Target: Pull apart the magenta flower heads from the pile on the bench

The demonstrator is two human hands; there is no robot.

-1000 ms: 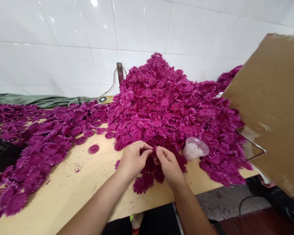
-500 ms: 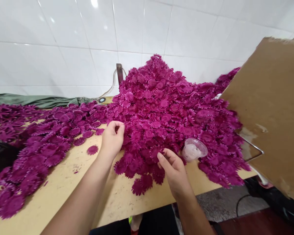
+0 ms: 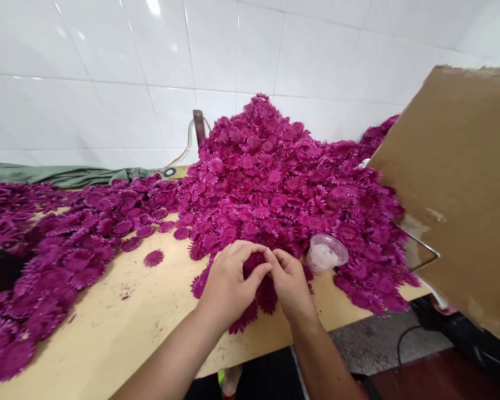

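Observation:
My left hand (image 3: pixel 237 275) and my right hand (image 3: pixel 289 280) meet fingertip to fingertip, low in front of a tall heap of magenta artificial flower pieces (image 3: pixel 270 178). Both hands are closed in a pinch. Whatever lies between the fingertips is hidden or too small to name. Close to the right hand stands a clear plastic cup (image 3: pixel 327 253) with whitish stuff in it, against the heap's edge. Some flower pieces show beneath and between my hands.
Another spread of flower pieces (image 3: pixel 79 250) covers the left of the wooden table (image 3: pixel 120 333), with one loose piece (image 3: pixel 154 258) apart. A large cardboard sheet (image 3: pixel 462 194) leans at the right, a bent metal rod (image 3: pixel 420 244) beside it. A white tiled wall (image 3: pixel 108 72) closes the back.
My left hand has moved right and down from the heap's left side to join my right hand. The right hand has stayed near its place, still pinched.

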